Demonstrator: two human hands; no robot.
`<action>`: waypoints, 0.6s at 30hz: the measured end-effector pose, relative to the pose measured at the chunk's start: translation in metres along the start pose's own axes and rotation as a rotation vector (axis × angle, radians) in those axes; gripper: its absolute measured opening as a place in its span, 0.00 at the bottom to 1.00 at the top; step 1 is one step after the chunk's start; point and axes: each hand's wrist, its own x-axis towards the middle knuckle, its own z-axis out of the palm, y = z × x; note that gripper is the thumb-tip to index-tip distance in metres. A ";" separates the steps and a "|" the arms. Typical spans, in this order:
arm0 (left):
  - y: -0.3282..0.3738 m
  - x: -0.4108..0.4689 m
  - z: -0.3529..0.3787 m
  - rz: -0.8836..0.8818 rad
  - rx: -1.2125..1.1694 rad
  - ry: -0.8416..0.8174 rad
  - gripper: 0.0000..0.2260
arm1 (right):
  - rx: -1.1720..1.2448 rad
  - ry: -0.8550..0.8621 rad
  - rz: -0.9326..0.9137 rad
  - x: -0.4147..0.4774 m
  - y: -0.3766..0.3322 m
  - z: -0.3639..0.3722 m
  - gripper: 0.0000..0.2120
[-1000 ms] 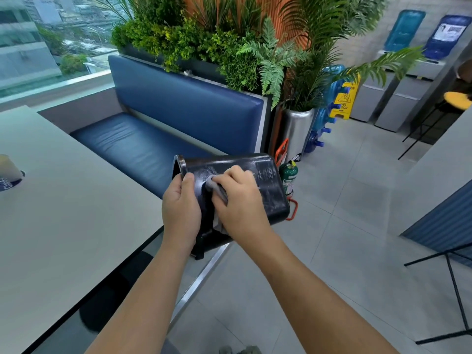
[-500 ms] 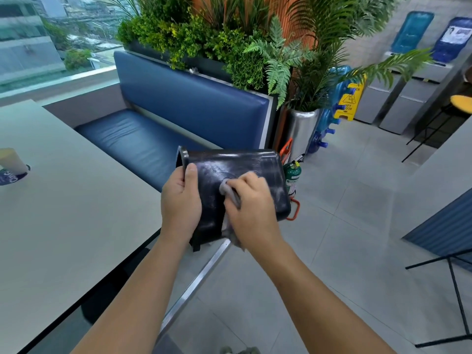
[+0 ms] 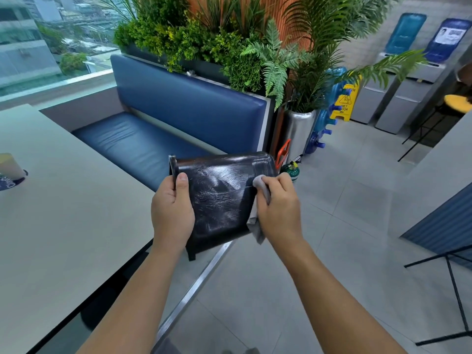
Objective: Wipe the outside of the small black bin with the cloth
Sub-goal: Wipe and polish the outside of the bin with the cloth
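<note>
The small black bin (image 3: 219, 198) is held sideways in the air over the floor, its rim to the left and its base to the right. Wet streaks shine on its upper side. My left hand (image 3: 171, 210) grips the bin at the rim end, thumb on top. My right hand (image 3: 279, 208) holds a grey cloth (image 3: 258, 215) bunched in its fingers and presses it against the bin's right side near the base. Part of the cloth hangs down below the hand.
A pale table (image 3: 63, 213) fills the left, with a cup (image 3: 10, 166) on a coaster. A blue bench (image 3: 163, 123) with plants behind stands ahead. On the floor to the right are water bottles, a yellow wet-floor sign (image 3: 344, 103), a small green canister (image 3: 293, 172) and black stand legs (image 3: 452, 277).
My right hand has slid the cloth from the middle of the bin's side rightward to the base end. Fresh wet streaks show where it passed. The left hand keeps its grip.
</note>
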 end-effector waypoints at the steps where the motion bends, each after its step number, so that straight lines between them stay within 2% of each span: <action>1: 0.001 -0.001 0.002 -0.002 0.007 -0.001 0.18 | 0.001 0.018 0.000 0.001 -0.006 0.004 0.05; 4: 0.006 -0.003 0.010 0.005 0.033 -0.013 0.18 | 0.041 -0.001 -0.113 -0.015 -0.039 0.019 0.05; 7: 0.003 -0.001 0.008 0.012 0.037 -0.013 0.18 | 0.077 -0.118 -0.208 -0.044 -0.046 0.019 0.05; 13: -0.001 0.001 -0.003 0.021 0.040 0.011 0.18 | -0.021 -0.025 0.029 -0.026 0.006 0.000 0.03; 16: 0.003 -0.002 0.003 0.004 0.023 0.009 0.19 | 0.006 0.007 -0.013 -0.021 -0.010 0.006 0.03; 18: 0.005 -0.002 0.006 0.008 0.032 0.002 0.18 | 0.030 -0.039 -0.105 -0.033 -0.029 0.014 0.03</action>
